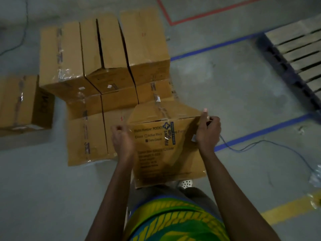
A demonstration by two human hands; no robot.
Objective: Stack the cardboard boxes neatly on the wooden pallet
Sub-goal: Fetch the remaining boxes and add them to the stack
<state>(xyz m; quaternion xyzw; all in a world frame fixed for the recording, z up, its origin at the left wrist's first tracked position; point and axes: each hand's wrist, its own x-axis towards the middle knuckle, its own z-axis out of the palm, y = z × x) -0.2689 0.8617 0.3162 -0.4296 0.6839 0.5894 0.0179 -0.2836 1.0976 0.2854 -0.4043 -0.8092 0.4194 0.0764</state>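
Left hand, right hand gripping taped printed box by upper corners, contents hidden

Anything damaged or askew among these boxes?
Yes: the middle brown cardboard box in the floor stack's upper row has a crushed, sagging front edge and leans, opening wedge-shaped gaps beside it. The printed cardboard box that the left hand and right hand grip looks intact.

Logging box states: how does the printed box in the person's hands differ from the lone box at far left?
The printed box carries blue print on its near face; the lone box shows a dark scrawl on its side. The printed box is gripped by the left hand and right hand; the lone box sits untouched. Both are brown taped cardboard.
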